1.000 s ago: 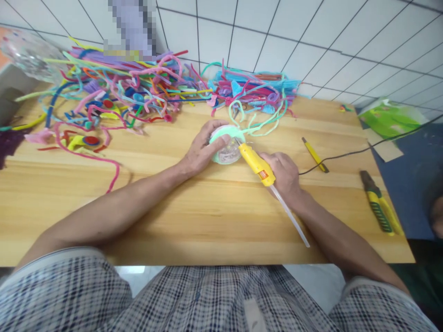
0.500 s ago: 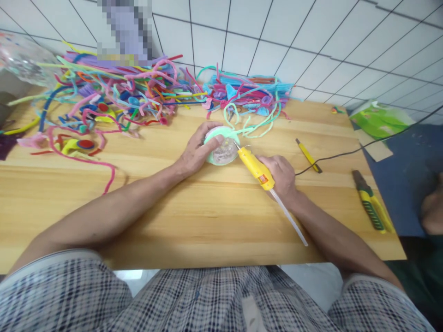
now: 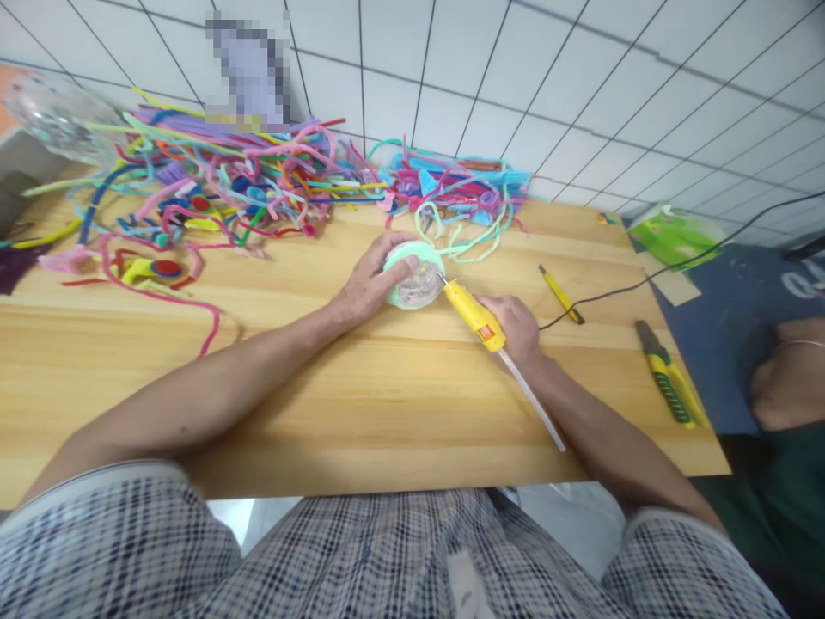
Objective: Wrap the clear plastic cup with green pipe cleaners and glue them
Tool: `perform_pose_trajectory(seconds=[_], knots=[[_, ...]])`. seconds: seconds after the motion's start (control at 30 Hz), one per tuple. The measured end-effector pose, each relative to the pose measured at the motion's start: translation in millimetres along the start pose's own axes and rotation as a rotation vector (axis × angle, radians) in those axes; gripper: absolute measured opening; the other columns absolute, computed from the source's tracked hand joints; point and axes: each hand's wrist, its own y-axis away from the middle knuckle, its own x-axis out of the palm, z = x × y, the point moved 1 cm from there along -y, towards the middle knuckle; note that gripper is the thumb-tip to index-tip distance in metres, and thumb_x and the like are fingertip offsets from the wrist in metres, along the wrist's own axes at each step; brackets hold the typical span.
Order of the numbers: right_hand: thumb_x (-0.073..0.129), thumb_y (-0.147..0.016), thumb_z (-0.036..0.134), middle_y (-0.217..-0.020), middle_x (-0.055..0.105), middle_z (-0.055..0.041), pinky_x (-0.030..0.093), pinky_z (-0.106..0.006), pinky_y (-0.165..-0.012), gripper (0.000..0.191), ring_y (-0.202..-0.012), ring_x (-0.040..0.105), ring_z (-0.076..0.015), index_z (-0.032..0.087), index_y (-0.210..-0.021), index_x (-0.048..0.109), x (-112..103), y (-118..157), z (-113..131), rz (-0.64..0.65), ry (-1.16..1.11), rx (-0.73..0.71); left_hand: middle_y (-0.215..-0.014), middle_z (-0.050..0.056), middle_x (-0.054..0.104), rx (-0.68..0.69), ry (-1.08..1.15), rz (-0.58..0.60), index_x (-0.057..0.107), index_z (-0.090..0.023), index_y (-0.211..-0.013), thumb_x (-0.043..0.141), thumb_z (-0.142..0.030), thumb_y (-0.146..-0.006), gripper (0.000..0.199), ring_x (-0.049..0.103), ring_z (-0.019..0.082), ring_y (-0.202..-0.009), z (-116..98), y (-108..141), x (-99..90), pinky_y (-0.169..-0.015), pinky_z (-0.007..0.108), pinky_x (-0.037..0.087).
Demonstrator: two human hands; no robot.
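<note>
plainly, the left grip [image 3: 370,279] holds a round, green-rimmed piece [image 3: 418,291]; the right grip [image 3: 519,328], a yellow glue gun [image 3: 473,312].

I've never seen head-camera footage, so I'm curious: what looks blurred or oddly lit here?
Head view: soft shadow beneath the left forearm; head view: blocky pixelation over the tiled wall; head view: glints on clear plastic, and the round piece's inner detail too soft to read.
</note>
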Motion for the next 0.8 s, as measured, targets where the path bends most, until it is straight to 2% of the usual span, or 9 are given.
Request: perform_pose_trajectory(seconds=[0.13,0.33,0.47,0.63,0.8], knots=[[0.051,-0.117,0.034,-0.100,0.081,-0.0088,0.059,-0.037,-0.080,0.036,-0.084,0.071,-0.0246,0.021,-0.142,0.073,5,1,-6,-0.027,-0.017,-0.012,-0.136,0.010,0.078,0.022,-0.016,-0.006,0.072,-0.023,-0.137,0.072,-0.067,-0.102,0.056,0.073,0.027,-0.123,2,0,0.6,-0.114,0.041,0.060],[0.051,-0.118,0.039,-0.104,0.082,-0.0104,0.060,-0.037,-0.082,0.037,-0.086,0.072,-0.0245,0.021,-0.138,0.077,10,5,-8,0.031,-0.001,0.013,-0.134,0.009,0.078,0.001,-0.007,0.000,0.072,-0.023,-0.138,0.072,-0.067,-0.102,0.057,0.074,0.026,-0.121,3,0,-1.5,-0.110,0.039,0.061],[0.047,-0.120,0.038,-0.101,0.081,-0.0095,0.060,-0.036,-0.081,0.038,-0.085,0.072,-0.0236,0.020,-0.138,0.076,9,0,-3,-0.007,0.005,-0.019,-0.134,0.009,0.078,-0.003,0.011,0.002,0.072,-0.022,-0.138,0.073,-0.065,-0.102,0.057,0.073,0.026,-0.122,2,0,-1.4,-0.111,0.039,0.061],[0.050,-0.118,0.034,-0.099,0.081,-0.0088,0.059,-0.037,-0.079,0.036,-0.084,0.071,-0.0250,0.021,-0.140,0.075,8,-1,-4,-0.052,0.036,0.013,-0.140,0.011,0.077,-0.002,0.029,0.000,0.071,-0.021,-0.138,0.072,-0.062,-0.103,0.054,0.073,0.027,-0.126,1,0,0.8,-0.116,0.041,0.059],[0.055,-0.114,0.031,-0.099,0.082,-0.0085,0.060,-0.038,-0.082,0.034,-0.086,0.072,-0.0261,0.023,-0.140,0.076,11,3,-9,-0.036,0.030,0.030,-0.138,0.010,0.078,0.002,0.011,-0.013,0.072,-0.020,-0.138,0.072,-0.065,-0.103,0.057,0.073,0.027,-0.128,1,-1,0.7,-0.117,0.040,0.059]])
